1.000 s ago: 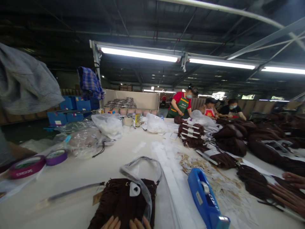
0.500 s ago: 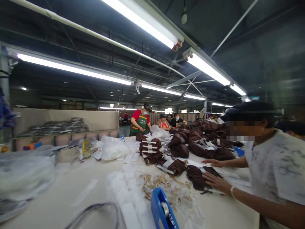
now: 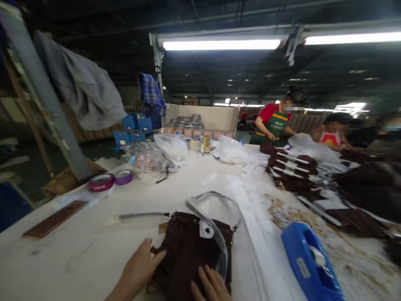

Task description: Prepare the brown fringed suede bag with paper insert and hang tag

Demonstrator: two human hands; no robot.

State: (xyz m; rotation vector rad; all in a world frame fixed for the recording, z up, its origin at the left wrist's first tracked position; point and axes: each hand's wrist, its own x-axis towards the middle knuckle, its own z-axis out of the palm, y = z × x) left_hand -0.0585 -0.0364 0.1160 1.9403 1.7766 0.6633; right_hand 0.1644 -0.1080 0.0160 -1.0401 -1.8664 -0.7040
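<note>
A dark brown fringed bag point(image 3: 191, 251) lies on the white table point(image 3: 103, 246) right in front of me, its handle wrapped in clear plastic point(image 3: 216, 217) and a small white tag on its top. My left hand point(image 3: 138, 269) lies flat against the bag's left edge, fingers stretched out. My right hand point(image 3: 211, 286) rests on the bag's lower right part, fingers apart and flat. Neither hand grips anything.
A blue tape dispenser point(image 3: 308, 263) sits at my right. Two tape rolls point(image 3: 109, 180), a brown strip point(image 3: 54, 219) and plastic bags point(image 3: 171, 148) lie to the left and behind. Stacks of brown bags point(image 3: 291, 171) fill the right side, where other people point(image 3: 272, 123) work.
The view has swung back from the right and down to the bag in front of me. Both my hands are in view again, farther up the bag than a second ago.
</note>
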